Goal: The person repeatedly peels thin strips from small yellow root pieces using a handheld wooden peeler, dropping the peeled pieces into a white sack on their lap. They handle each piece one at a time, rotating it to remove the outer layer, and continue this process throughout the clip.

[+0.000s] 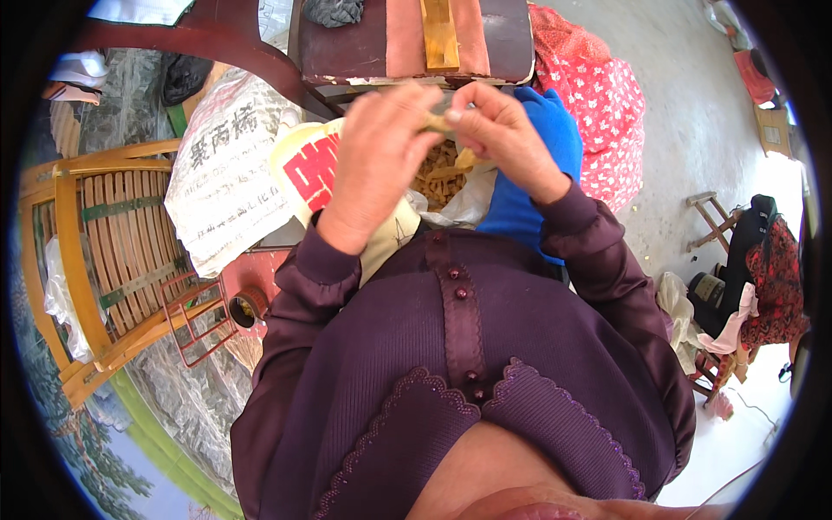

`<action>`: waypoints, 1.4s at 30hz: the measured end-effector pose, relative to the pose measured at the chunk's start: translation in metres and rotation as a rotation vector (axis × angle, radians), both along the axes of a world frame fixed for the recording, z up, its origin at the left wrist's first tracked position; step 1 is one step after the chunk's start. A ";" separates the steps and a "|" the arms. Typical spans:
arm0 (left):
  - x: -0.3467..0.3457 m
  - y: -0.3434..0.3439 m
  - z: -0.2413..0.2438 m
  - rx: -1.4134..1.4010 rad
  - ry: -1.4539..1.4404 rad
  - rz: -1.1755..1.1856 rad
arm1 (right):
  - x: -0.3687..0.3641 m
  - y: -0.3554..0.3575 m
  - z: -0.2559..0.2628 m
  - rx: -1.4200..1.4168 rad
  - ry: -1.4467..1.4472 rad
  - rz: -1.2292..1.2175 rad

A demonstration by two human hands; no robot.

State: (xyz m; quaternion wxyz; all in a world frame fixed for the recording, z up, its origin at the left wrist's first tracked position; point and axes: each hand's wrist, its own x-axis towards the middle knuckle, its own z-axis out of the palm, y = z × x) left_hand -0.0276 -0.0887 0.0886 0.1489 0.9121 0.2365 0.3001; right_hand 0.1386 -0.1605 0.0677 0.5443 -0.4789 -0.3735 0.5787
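Between my two hands is a small tan strip [439, 122], its material not clear. My left hand [387, 162], slightly blurred, has its fingers around one end. My right hand [500, 133] pinches the other end between thumb and forefinger. Just below the fingers, a whitish plastic bag [478, 192] in my lap holds many tan-brown pieces [434, 181]. A longer, paler tan strip [463, 161] lies over these pieces, its upper end near my right hand. Blue cloth [520, 201] covers the leg beneath my right forearm.
Ahead is a dark padded seat [344, 55] bearing a wooden bar [440, 32]. At left are a white woven sack [227, 169] and a slatted bamboo chair [130, 221]. Red patterned cloth [608, 123] hangs at right. A small stool [712, 221] stands farther right.
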 end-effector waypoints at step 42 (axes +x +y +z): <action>0.081 0.129 -0.082 -0.989 -0.387 0.148 | 0.064 0.113 -0.054 0.251 -0.306 -0.444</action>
